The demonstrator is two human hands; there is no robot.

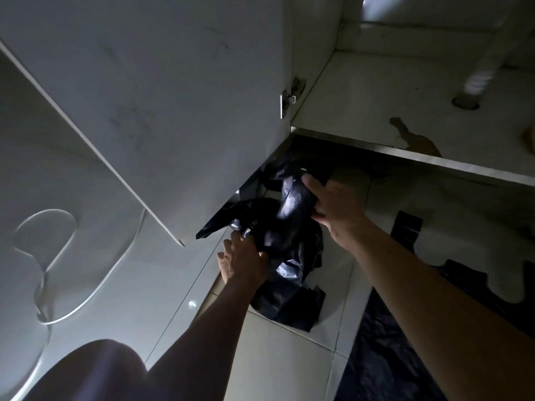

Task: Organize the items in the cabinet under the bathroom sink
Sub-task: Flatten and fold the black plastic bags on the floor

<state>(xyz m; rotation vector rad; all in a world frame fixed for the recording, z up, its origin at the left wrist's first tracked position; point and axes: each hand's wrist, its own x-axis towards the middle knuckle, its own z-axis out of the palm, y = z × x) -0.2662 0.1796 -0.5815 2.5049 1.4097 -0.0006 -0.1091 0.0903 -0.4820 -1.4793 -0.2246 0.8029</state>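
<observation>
A crumpled black plastic bag [285,227] hangs over the tiled floor, just below the cabinet's front edge. My left hand [241,259] grips its lower bunch from the left. My right hand [333,202] holds its upper part, thumb and fingers wrapped round the plastic. The cabinet's bottom shelf [376,105] is white and bare, with a brown worn patch [417,138] near its front lip. Light is dim and the bag's folds are hard to read.
The open white cabinet door [144,96] hangs to the left, its hinge [289,98] at the cabinet side. A white drain hose [480,73] enters a hole in the shelf. A white cable [58,256] loops at left. More black plastic [385,357] lies at right. My knee [95,371] is at the bottom left.
</observation>
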